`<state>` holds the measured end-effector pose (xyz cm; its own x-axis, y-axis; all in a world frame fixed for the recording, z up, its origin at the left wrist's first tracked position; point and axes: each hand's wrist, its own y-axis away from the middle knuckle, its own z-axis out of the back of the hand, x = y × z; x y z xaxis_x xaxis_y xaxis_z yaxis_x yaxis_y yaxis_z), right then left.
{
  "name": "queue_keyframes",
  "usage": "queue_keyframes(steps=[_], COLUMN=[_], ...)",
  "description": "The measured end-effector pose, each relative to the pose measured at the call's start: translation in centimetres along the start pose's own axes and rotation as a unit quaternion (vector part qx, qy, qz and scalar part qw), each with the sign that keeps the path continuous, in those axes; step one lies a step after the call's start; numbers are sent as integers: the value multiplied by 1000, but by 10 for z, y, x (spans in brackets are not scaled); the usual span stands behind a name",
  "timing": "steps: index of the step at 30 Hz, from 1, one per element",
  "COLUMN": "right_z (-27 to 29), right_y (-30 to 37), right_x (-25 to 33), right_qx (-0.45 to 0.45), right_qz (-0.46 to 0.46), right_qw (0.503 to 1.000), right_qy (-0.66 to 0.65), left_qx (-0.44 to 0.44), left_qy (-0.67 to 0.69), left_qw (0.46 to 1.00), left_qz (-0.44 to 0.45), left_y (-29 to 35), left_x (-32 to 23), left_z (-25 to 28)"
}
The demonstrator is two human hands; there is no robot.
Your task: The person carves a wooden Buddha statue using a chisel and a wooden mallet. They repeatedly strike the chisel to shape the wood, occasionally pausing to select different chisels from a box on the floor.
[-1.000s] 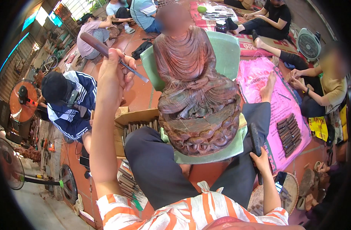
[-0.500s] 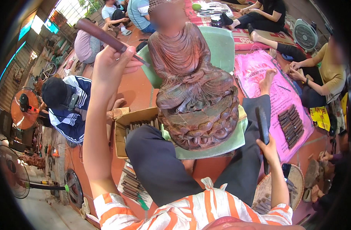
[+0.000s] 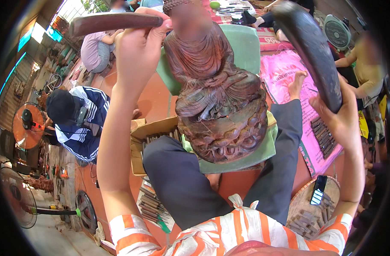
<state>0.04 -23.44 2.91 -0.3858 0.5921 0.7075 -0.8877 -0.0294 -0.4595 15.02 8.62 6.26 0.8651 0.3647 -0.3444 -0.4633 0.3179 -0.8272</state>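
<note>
At the upper left, the left hand is closed around a brown wooden-handled tool, its inner end beside the statue's head, contact impossible to tell. In the middle, the carved seated statue rests on a green seat before the person's dark-trousered legs, and farther right the right hand clasps the lower end of a dark curved club, seen against a pink sack.

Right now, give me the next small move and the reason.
Probably steady the brown tool before any strike: the left hand holds it by the carved statue, tip hard to see, while the right hand holds a dark club raised.
</note>
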Motion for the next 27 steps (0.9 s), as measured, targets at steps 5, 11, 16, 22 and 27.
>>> queue_keyframes(steps=[5, 11, 16, 22, 27], right_z=[4, 4, 6, 8, 10], right_y=[-25, -31, -27, -35, -40], right_x=[22, 29, 38, 51, 58], right_qx=[4, -19, -32, -5, 13], right_qz=[141, 107, 167, 264, 314], right_qw=[986, 991, 975, 947, 920], right_qy=[92, 72, 145, 183, 235], left_qx=[5, -11, -4, -2, -35], left_qy=[-52, -58, -96, -214, -228], left_qw=[998, 996, 995, 967, 965], left_qz=[-32, -62, -30, -140, -124], left_y=[-4, -5, -3, -7, 1], left_x=[8, 11, 17, 38, 41], left_z=[-8, -8, -6, 13, 5])
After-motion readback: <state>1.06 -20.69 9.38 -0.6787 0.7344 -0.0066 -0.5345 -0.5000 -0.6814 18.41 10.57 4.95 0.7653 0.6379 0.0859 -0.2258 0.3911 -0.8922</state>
